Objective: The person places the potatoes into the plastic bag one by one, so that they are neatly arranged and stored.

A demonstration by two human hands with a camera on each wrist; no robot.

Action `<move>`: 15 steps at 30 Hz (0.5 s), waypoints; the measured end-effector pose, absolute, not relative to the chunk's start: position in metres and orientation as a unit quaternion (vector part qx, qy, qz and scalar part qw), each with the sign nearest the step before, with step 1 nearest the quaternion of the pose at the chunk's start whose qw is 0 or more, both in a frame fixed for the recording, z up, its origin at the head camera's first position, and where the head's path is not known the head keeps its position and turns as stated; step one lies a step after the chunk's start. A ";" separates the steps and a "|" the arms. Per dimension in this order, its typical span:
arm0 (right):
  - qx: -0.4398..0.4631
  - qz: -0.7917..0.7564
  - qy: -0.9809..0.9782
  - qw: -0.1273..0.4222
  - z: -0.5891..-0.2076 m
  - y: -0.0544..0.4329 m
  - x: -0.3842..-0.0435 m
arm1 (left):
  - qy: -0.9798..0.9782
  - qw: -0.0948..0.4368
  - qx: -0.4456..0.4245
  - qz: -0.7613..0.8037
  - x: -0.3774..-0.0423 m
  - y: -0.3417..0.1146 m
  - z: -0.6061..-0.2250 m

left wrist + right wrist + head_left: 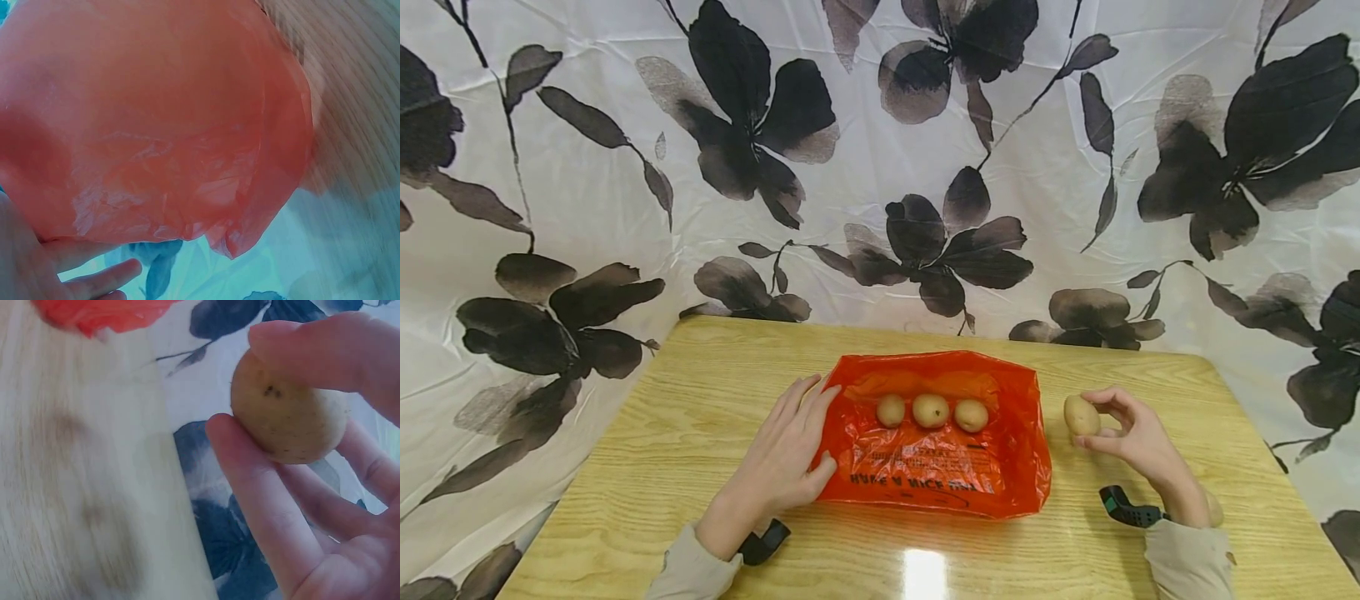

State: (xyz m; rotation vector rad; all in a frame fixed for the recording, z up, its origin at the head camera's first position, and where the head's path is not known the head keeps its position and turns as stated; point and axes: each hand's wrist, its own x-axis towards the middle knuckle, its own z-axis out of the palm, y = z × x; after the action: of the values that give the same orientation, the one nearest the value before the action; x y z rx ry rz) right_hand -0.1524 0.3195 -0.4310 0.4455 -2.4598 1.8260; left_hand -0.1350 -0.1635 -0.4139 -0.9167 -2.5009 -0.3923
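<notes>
A red plastic bag with dark printing lies on the table, its open mouth turned up. Inside it three potatoes sit in a row: a left one, a middle one and a right one. My left hand is at the bag's left edge, fingers fairly straight and touching the plastic; the left wrist view shows fingers along the rim. To the right of the bag, my right hand pinches another potato between thumb and fingers, above the table.
Partly hidden behind my right wrist, another potato lies on the wooden table. A white cloth with dark flowers hangs behind the table and along its sides. Dark wrist devices sit at both wrists.
</notes>
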 end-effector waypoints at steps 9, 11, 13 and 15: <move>0.153 0.635 -0.756 0.042 -0.425 0.315 -0.152 | -0.906 0.222 -0.333 -0.140 -0.135 -0.164 -0.414; 0.154 0.645 -0.747 0.044 -0.423 0.313 -0.151 | -0.904 0.226 -0.335 -0.141 -0.135 -0.164 -0.414; 0.156 0.655 -0.738 0.046 -0.421 0.311 -0.150 | -0.902 0.229 -0.336 -0.143 -0.135 -0.163 -0.414; 0.158 0.660 -0.733 0.049 -0.418 0.310 -0.149 | -0.902 0.228 -0.336 -0.145 -0.135 -0.163 -0.413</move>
State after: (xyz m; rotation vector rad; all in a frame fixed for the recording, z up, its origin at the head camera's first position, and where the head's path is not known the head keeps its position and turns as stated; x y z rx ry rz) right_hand -0.1495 0.3095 -0.4177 0.4825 -2.2327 2.0099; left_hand -0.1350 -0.1632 -0.4133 -0.9249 -2.4854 -0.4004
